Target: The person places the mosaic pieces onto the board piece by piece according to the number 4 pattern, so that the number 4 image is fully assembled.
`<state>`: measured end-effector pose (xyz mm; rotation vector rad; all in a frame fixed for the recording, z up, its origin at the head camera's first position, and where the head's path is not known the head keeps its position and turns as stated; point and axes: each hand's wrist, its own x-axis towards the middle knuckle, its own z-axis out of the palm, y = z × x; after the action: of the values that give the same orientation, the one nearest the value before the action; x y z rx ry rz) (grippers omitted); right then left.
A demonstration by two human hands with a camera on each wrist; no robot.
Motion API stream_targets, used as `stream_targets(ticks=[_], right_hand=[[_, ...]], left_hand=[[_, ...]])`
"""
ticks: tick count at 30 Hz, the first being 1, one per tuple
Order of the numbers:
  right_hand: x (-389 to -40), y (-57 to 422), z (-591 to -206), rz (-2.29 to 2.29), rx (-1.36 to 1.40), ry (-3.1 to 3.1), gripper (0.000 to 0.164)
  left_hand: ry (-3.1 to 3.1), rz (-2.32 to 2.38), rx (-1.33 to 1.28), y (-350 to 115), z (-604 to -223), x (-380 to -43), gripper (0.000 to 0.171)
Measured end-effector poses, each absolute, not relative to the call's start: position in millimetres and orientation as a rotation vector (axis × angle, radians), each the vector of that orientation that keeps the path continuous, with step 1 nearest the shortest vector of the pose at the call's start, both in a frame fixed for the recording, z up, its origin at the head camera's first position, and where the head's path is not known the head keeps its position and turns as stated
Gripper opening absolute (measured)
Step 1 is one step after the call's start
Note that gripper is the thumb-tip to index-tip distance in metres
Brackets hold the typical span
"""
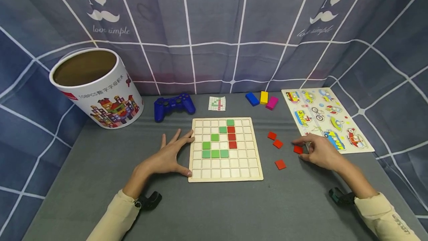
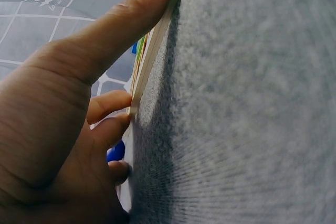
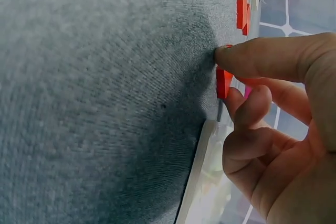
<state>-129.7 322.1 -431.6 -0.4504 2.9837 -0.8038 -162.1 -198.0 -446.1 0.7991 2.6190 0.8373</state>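
A wooden grid board (image 1: 226, 173) lies on the grey table, with several green tiles (image 1: 215, 154) and three red tiles (image 1: 232, 137) set in its squares. My left hand (image 1: 170, 153) rests against the board's left side, thumb at the near corner and fingers spread up along the edge. On the right, my right hand (image 1: 321, 151) has thumb and index finger at opposite sides of a loose red square tile (image 3: 223, 82), pinching it at the table surface. Three more loose red tiles (image 1: 280, 164) lie between that hand and the board.
A picture puzzle board (image 1: 317, 129) lies beyond the right hand. Behind the grid board are a small pattern card (image 1: 217, 103), a blue game controller (image 1: 174, 106) and blue, yellow and pink blocks (image 1: 264, 97). A large white bucket (image 1: 103, 96) stands at back left.
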Motion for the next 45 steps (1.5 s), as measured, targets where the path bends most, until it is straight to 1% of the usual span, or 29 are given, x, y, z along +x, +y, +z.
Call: stream_targets(ticks=[6, 13, 18, 24, 32, 36, 40, 45], right_hand=[[-131, 322, -433, -0.79, -0.456, 3.004, 0.038], [-137, 308, -436, -0.878, -0.635, 3.035, 0.038], [-143, 286, -431, -0.999, -0.757, 2.993, 0.038], [-148, 255, -429, -1.149, -0.82, 2.846, 0.037], [-153, 214, -435, -1.305, -0.902, 2.674, 0.034], [-156, 195, -439, -1.355, -0.946, 2.601, 0.035], [-159, 178, -441, -1.32, -0.99, 2.586, 0.036], [-162, 160, -441, -1.186, -1.064, 2.623, 0.032]], left_hand=[[2.623, 0.822, 0.78, -197, -445, -163, 0.116], [2.616, 0.819, 0.785, -197, -444, -162, 0.117], [2.616, 0.822, 0.781, -198, -443, -162, 0.116], [2.615, 0.818, 0.782, -198, -443, -163, 0.115], [2.609, 0.805, 0.776, -197, -443, -163, 0.116], [2.613, 0.803, 0.777, -197, -442, -163, 0.116], [2.615, 0.801, 0.783, -197, -442, -163, 0.116], [2.618, 0.8, 0.783, -197, -443, -162, 0.116]])
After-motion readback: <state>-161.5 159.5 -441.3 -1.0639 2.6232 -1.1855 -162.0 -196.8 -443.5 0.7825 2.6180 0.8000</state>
